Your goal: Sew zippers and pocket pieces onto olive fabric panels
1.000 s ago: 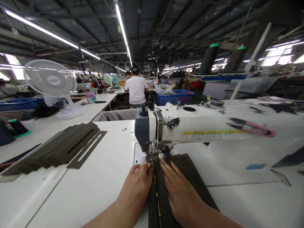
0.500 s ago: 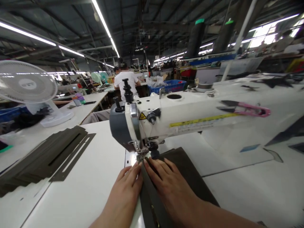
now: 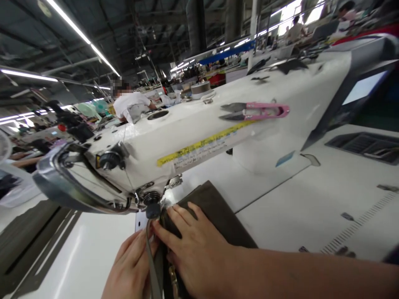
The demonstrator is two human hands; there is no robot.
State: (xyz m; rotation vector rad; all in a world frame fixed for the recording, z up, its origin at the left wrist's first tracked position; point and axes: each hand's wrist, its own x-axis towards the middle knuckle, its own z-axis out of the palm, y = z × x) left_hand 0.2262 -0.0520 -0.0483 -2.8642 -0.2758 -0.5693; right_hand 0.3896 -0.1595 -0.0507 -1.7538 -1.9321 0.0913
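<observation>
A dark olive fabric piece (image 3: 215, 211) lies under the head of a white sewing machine (image 3: 199, 120). My right hand (image 3: 199, 249) rests on the fabric with fingers stretched out, the index tip close to the presser foot area. To its left, my left hand (image 3: 131, 263) has its fingers closed at a narrow grey-olive strip (image 3: 151, 261) that runs down toward me. A brass-coloured zipper pull (image 3: 173, 278) shows on the fabric between my hands. The needle is hidden behind the machine's head and a dark round knob (image 3: 152, 204).
Pink-handled thread snips (image 3: 255, 111) lie on the machine arm, above a yellow measuring tape (image 3: 202, 145). Cut olive fabric pieces (image 3: 34, 236) are stacked on the left. A person in a white shirt (image 3: 132, 106) sits ahead. A fan edge shows at far left.
My view has swung right and closer, showing more of the machine arm and its screen. The grey-olive strip now stands up at my left fingers. Both hands stay beside the needle area.
</observation>
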